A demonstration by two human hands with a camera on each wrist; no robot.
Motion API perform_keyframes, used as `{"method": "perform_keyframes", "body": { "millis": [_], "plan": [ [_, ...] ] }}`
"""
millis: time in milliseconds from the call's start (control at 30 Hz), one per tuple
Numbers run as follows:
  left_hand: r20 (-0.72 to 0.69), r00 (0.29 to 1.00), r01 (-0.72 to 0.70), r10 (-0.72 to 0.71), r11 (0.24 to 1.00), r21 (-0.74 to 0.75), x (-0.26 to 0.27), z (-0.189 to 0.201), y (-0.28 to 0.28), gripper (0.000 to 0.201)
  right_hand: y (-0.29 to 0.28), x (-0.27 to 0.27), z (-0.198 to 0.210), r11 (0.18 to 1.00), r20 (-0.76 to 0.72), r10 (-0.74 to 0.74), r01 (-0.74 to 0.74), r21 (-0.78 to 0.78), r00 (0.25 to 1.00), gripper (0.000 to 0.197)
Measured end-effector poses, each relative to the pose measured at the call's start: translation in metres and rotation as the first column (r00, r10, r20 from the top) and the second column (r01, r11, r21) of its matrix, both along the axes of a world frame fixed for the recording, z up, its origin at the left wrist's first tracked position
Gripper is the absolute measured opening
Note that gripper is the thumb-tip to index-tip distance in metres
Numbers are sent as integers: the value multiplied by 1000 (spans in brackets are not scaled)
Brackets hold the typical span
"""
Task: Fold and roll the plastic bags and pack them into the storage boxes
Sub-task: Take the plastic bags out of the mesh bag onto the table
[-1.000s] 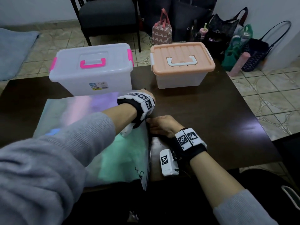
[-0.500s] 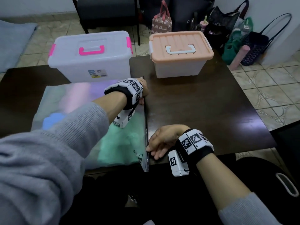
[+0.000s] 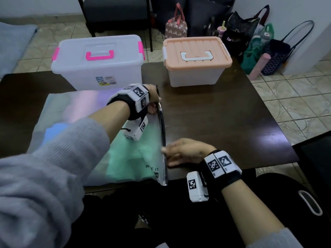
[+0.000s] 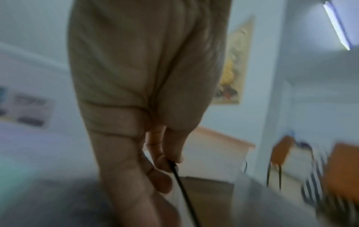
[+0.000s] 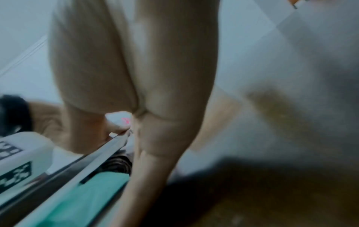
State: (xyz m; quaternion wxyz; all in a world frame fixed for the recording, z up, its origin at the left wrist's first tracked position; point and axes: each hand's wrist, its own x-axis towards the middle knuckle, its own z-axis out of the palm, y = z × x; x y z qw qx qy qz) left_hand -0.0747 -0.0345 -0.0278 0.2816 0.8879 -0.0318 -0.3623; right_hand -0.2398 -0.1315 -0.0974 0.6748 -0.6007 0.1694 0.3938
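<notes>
Head view: iridescent plastic bag (image 3: pixel 100 133) flat on the dark table (image 3: pixel 223 119), its right edge lifted. My left hand (image 3: pixel 152 100) pinches that edge at 12 o'clock; my right hand (image 3: pixel 184 152) pinches it at 5 o'clock. Pink-handled box (image 3: pixel 98 63) at 11, peach-lidded box (image 3: pixel 197 59) at 1, both lidded.

dark table (image 3: pixel 223 126): a clear box (image 3: pixel 96 72) with pink handle at the far edge, left; a peach-lidded box (image 3: pixel 197 68) at the far edge, right; an iridescent bag (image 3: pixel 75 111) flat over the near left, overhanging the near edge.
</notes>
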Motion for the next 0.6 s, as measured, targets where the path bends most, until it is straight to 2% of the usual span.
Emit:
{"method": "perform_keyframes", "body": {
  "millis": [67,133,233,300,367,400,500,600],
  "plan": [
    [-136,982,-144,129,983,-113,-6,8,7,32,-3,11,0,965,10,-261,260,30,965,32],
    [-214,952,-266,219,938,-224,-7,11,20,32,0,21,0,919,-10,-394,394,18,919,39],
    [-323,887,-445,330,798,-406,-6,8,46,38,10,34,0,900,43,-424,426,-91,905,33],
    [-436,817,-567,378,665,-486,-4,6,64,41,19,40,0,887,95,-420,430,-168,903,30],
    [-547,746,-660,380,537,-526,-6,6,76,51,27,46,1,864,141,-432,454,-218,891,17],
    [-583,725,-682,366,497,-536,-8,6,80,57,29,49,3,855,148,-445,468,-221,883,8],
    [-631,702,-705,330,450,-549,-10,5,89,64,25,53,1,838,132,-469,487,-246,873,22],
    [-655,677,-733,337,387,-559,-8,5,92,61,14,54,0,855,86,-467,475,-211,880,21]
  ]
}}
